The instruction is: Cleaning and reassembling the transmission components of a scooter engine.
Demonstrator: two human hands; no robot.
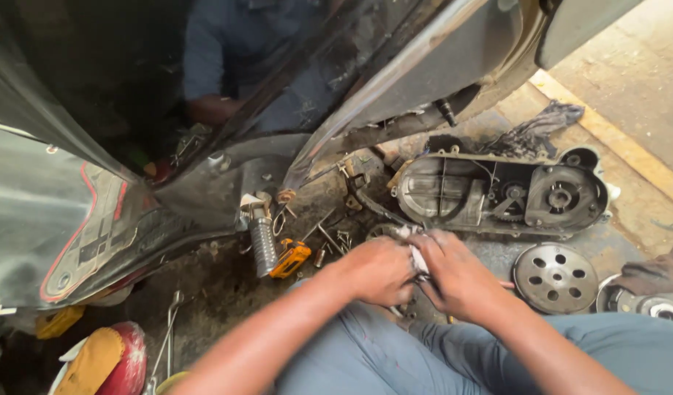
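1. Across the top of the view we see the largest thing, a scooter body [205,168] with dark, dusty panels, tipped over the dirty workshop floor [219,292]; a grey ribbed footrest [262,245] hangs from its underside.
2. Behind the scooter, another person in a blue shirt [227,44] is partly visible, one forearm showing; we cannot tell what that person handles.
3. To the right of the scooter, an open engine casing [497,194] lies flat on the floor, its gears and round housing exposed, with a dark rag [534,132] just behind it.
4. Below the casing, near its right end, a round metal clutch plate [555,278] with holes lies flat, and a second round part [662,307] sits at the right edge, partly under a brown cloth [654,272].
5. In the middle, above our blue-grey trousers [380,358], our left hand [376,271] and right hand [457,274] meet, knuckles touching.
6. Both hands are clenched around a small white cloth [418,256]; it is pinched between them, only a strip showing above the fingers. Whether anything is wrapped inside it, we cannot tell.
7. The cloth sits just in front of the casing's left end, apart from it.
8. Left of our hands, a small orange tool [290,257] and loose bolts [333,241] lie scattered on the floor beside the footrest.
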